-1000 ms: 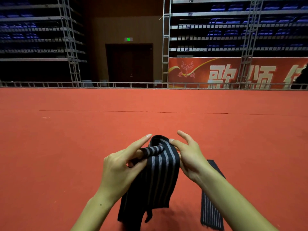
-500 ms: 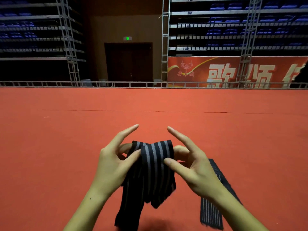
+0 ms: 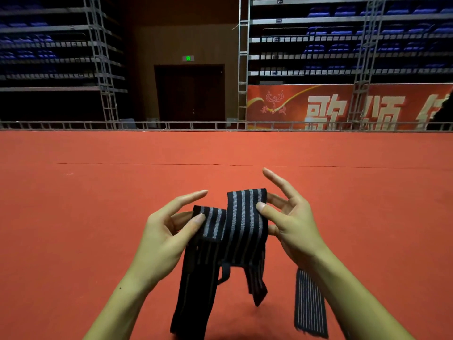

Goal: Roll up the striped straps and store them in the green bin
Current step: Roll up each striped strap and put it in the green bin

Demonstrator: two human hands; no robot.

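- A striped strap (image 3: 241,224) is held up between both hands above the red floor (image 3: 98,217).
- Its narrower folded end is pinched by the left hand (image 3: 166,231) between thumb and fingers, the forefinger kept straight.
- Its wider upright part is pinched by the right hand (image 3: 291,224), thumb in front, fingers behind, the forefinger raised free.
- The strap's loose ends are left hanging below the hands.
- A second striped strap (image 3: 310,305) is seen on the floor, partly hidden by the right forearm.
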